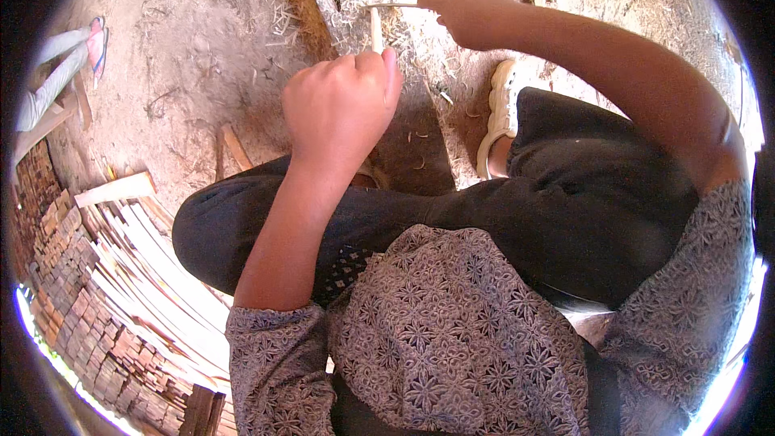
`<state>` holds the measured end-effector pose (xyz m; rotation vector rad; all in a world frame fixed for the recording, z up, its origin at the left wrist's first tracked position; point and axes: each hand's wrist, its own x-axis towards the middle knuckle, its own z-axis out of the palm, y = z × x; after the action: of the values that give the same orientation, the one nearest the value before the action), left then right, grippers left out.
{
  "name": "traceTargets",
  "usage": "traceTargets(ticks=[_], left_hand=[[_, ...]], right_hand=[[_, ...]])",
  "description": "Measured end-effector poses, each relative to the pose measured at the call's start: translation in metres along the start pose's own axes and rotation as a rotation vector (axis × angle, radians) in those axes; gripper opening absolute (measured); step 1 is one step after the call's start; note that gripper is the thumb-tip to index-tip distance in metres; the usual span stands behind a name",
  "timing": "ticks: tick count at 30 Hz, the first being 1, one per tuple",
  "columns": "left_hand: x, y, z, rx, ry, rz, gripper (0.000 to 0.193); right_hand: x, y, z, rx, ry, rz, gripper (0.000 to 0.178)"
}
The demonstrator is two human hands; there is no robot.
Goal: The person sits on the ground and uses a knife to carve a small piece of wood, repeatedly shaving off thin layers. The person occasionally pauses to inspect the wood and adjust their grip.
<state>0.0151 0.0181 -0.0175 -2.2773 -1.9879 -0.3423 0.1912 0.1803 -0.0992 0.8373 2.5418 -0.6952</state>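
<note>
My left hand [341, 106] is closed in a fist round a pale wooden stick [376, 31], whose far end points up and away from me. Farther right, my right hand [470, 19] grips a knife with a thin blade [397, 6] stretching left. The blade lies across the stick near its far tip; whether it cuts into the wood cannot be made out. The knife's handle is hidden inside my fingers. Beneath both hands a wooden board [412, 133] runs between my feet.
Pale shavings [286, 12] litter the dirt floor. Stacked wood strips [153, 274] and cut wood ends [97, 339] fill the lower left. Another person's legs [60, 73] in sandals show at the far left. My cream shoe [502, 109] stands right of the board.
</note>
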Motion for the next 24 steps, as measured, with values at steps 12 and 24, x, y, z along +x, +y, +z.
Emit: traceTargets(ticks=[12, 24], left_hand=[[-0.002, -0.024, 0.012, -0.052, 0.131, 0.086, 0.042], [-0.002, -0.012, 0.0, -0.073, -0.013, 0.03, 0.028]], right_hand=[[-0.072, -0.053, -0.04, 0.328, 0.114, -0.175, 0.029], [0.01, 0.012, -0.001, 0.081, 0.072, -0.119, 0.033]])
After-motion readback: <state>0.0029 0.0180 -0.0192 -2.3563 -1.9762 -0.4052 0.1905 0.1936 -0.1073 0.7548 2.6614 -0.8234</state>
